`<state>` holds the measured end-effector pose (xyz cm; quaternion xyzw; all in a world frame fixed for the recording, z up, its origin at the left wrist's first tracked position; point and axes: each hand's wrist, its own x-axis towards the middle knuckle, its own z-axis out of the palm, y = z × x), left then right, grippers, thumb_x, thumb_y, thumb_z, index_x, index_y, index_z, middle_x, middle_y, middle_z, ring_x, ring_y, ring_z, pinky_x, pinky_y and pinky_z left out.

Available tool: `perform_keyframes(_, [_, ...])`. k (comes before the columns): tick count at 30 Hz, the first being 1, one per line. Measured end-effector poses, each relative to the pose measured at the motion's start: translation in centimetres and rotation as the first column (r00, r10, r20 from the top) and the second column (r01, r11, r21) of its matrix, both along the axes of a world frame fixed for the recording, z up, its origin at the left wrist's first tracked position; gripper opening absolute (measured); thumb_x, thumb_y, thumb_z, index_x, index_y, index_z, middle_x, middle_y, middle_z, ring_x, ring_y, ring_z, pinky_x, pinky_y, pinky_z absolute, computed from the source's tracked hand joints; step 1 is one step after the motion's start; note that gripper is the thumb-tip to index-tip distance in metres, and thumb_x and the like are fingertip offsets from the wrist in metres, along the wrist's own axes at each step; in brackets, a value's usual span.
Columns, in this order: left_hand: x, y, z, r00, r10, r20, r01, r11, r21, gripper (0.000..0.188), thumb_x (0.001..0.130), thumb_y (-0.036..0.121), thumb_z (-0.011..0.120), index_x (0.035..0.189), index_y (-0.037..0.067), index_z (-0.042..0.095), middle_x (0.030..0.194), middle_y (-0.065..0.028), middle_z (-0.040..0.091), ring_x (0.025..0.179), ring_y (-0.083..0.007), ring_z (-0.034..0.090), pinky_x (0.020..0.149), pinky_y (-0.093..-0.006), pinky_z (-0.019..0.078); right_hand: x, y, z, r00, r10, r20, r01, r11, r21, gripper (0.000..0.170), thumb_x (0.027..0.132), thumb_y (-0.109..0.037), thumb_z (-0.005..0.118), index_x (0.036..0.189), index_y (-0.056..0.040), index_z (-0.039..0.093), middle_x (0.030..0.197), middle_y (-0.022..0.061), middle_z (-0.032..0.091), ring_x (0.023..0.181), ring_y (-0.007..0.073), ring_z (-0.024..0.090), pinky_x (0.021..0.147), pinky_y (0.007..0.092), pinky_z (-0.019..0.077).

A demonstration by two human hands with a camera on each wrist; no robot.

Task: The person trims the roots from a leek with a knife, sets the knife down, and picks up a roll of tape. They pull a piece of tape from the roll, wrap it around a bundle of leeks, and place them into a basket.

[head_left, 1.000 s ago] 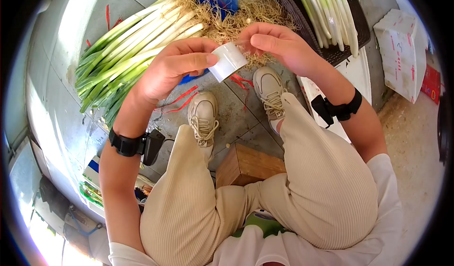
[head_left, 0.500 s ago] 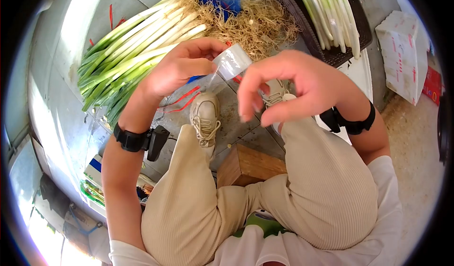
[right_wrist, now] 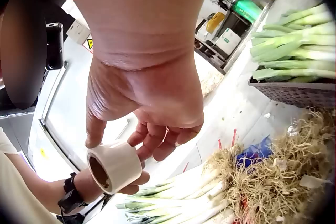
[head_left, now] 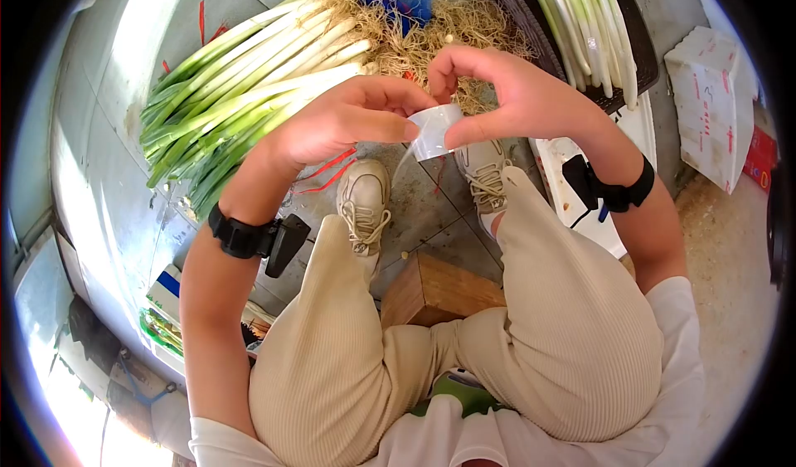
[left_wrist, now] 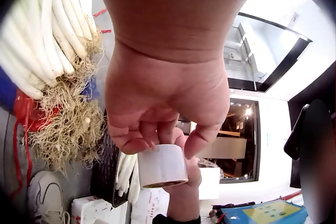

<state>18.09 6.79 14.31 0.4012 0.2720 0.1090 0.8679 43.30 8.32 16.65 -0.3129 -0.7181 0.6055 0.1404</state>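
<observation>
A white, glossy, ring-shaped roll of tape (head_left: pixel 435 131) was between the fingertips of both hands, above the floor, with its hollow core showing in the right wrist view. The person's bare left hand (head_left: pixel 344 123) pinched one edge, thumb on the near side and fingers curled behind. The person's bare right hand (head_left: pixel 531 94) held the opposite edge, its thumb pressed to the roll and its fingers bent in an arch, the gap between thumb and fingers about as wide as the roll. A thin translucent strip (head_left: pixel 404 162) hung just below the left thumb. Beneath the fingers stood a beige laced left shoe (head_left: pixel 362 201) and a matching right shoe (head_left: pixel 481 177), with shiny red plastic strips (head_left: pixel 327 177) on the floor below the left hand. Beyond the left fingers, to their left, lay a large heap of green-and-white leeks (head_left: pixel 249 85); a tangle of pale, stringy roots (head_left: pixel 497 40) spread beyond the right fingers, beside crumpled blue material (head_left: pixel 398 4). Farther to the right of the fingers, a dark brown woven plastic basket (head_left: pixel 535 31) held more clean white-stemmed leeks (head_left: pixel 584 31), and past it stood a white carton with red print (head_left: pixel 709 102). Nearer the body than the fingers, a brown wooden block (head_left: pixel 439 289) sat between cream ribbed trouser legs (head_left: pixel 323 342).
</observation>
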Motion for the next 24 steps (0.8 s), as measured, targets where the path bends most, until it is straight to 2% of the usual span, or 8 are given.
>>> perform_keyframes(5, [0.3,0.1,0.1,0.999,0.018,-0.03,-0.017,0.999,0.032,0.034,0.087,0.009,0.063,0.118,-0.003,0.057,0.105,-0.0072,0.065,0.094,-0.013,0.061,0.086,-0.0268,0.0472,-0.2,0.0,0.3,0.956,0.107,0.274,-0.121,0.992,0.033,0.035,0.077,-0.035,0.082,0.081,-0.0043,0.065,0.087,0.0035,0.062,0.082,0.013,0.059,0.072,0.03,0.045])
perform_keyframes(9, [0.5,0.3,0.1,0.993,0.106,-0.052,-0.103,0.993,0.063,0.032,0.088,0.01,0.063,0.117,-0.001,0.054,0.101,-0.0052,0.064,0.091,-0.0112,0.06,0.083,-0.0245,0.0462,-0.5,-1.1,-0.5,0.981,0.098,0.165,-0.098,0.995,-0.006,0.031,0.079,-0.031,0.079,0.081,-0.0058,0.062,0.086,0.0017,0.054,0.089,0.0158,0.052,0.082,0.0315,0.0391])
perform_keyframes(13, [0.3,0.2,1.3,0.986,0.159,-0.042,-0.159,0.987,0.018,0.035,0.089,0.013,0.066,0.12,0.0,0.055,0.104,-0.005,0.063,0.093,-0.0112,0.059,0.083,-0.0238,0.0459,-0.4,-1.6,-1.9,0.997,-0.066,0.048,0.078,0.953,-0.293,0.027,0.086,-0.029,0.074,0.085,-0.0042,0.064,0.084,-0.0016,0.056,0.081,0.0092,0.052,0.073,0.0254,0.0396])
perform_keyframes(17, [-0.2,-0.6,2.4,0.88,0.43,-0.202,-0.358,0.879,0.315,0.047,0.082,0.019,0.08,0.121,0.004,0.059,0.105,-0.0051,0.066,0.094,-0.012,0.062,0.074,-0.0251,0.0505,-0.2,-1.7,-1.3,0.959,-0.279,0.048,0.264,0.823,-0.503,0.024,0.091,-0.029,0.069,0.083,-0.0062,0.064,0.08,-0.0052,0.059,0.072,0.0031,0.051,0.067,0.0218,0.0398])
perform_keyframes(20, [-0.6,-1.3,3.7,0.835,0.539,-0.111,-0.167,0.44,0.882,0.052,0.067,0.015,0.09,0.112,0.009,0.067,0.102,-0.0028,0.067,0.092,-0.018,0.064,0.073,-0.0297,0.0525,-0.3,-1.9,-0.6,0.924,-0.37,0.097,0.369,0.797,-0.479,0.023,0.093,-0.03,0.067,0.084,-0.0091,0.066,0.078,-0.0057,0.06,0.072,0.0026,0.052,0.068,0.0215,0.041])
perform_keyframes(21, [-0.6,-1.3,3.7,0.837,0.535,-0.113,-0.164,0.442,0.882,0.052,0.067,0.015,0.09,0.112,0.009,0.067,0.102,-0.0028,0.067,0.092,-0.018,0.064,0.073,-0.0297,0.0525,-0.3,-2.1,-0.7,0.923,-0.374,0.095,0.371,0.795,-0.48,0.023,0.093,-0.03,0.067,0.084,-0.0091,0.066,0.078,-0.0057,0.06,0.072,0.0026,0.052,0.068,0.0215,0.041])
perform_keyframes(23, [-0.8,-1.4,3.3,0.854,0.516,-0.064,0.063,0.019,0.998,0.048,0.064,0.012,0.089,0.108,0.01,0.069,0.102,-0.0058,0.067,0.09,-0.0233,0.064,0.072,-0.0331,0.0537,-0.6,-2.3,-0.8,0.891,-0.454,0.03,0.381,0.708,-0.595,0.022,0.093,-0.03,0.067,0.085,-0.009,0.067,0.079,-0.0049,0.062,0.074,0.0025,0.054,0.068,0.0208,0.0418])
perform_keyframes(24, [-0.6,-1.2,2.9,0.87,0.493,-0.006,0.052,-0.08,0.995,0.044,0.064,0.009,0.089,0.104,0.006,0.071,0.105,-0.0075,0.068,0.087,-0.0225,0.064,0.069,-0.0313,0.052,-0.7,-2.4,-1.0,0.89,-0.456,0.03,0.382,0.707,-0.596,0.022,0.093,-0.03,0.067,0.085,-0.009,0.067,0.079,-0.0049,0.062,0.074,0.0025,0.054,0.068,0.0208,0.0418])
